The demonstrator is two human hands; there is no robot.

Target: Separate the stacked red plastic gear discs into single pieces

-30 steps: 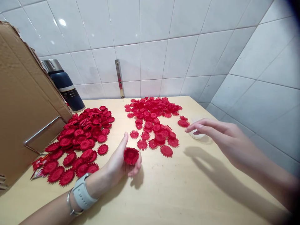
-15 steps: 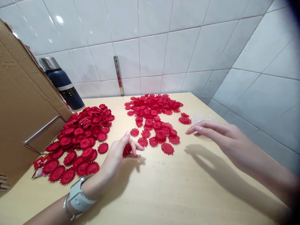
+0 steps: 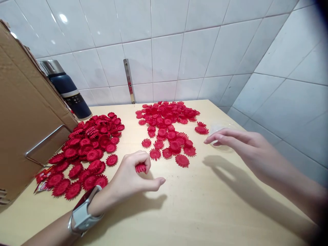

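My left hand is over the front middle of the table, its fingers curled round a red flower-like disc with a fringed edge. Its thumb points away to the right; whether more discs sit inside the palm is hidden. My right hand hovers at the right, fingers stretched forward and thumb close under them, with nothing visible in it. Behind its fingers lies a clear plastic piece, partly covered. Between the hands is a scattered group of the same red discs, thickening into a heap towards the wall.
A second pile of red discs lies left of my left hand. A cardboard box with a metal wire handle borders the left side, with a dark blue bottle behind it. A small red packet lies by the box. Tiled walls enclose the table.
My left hand has turned over: the fingers have curled in round the red disc and the thumb has swung out to the right. My right hand is almost unmoved.
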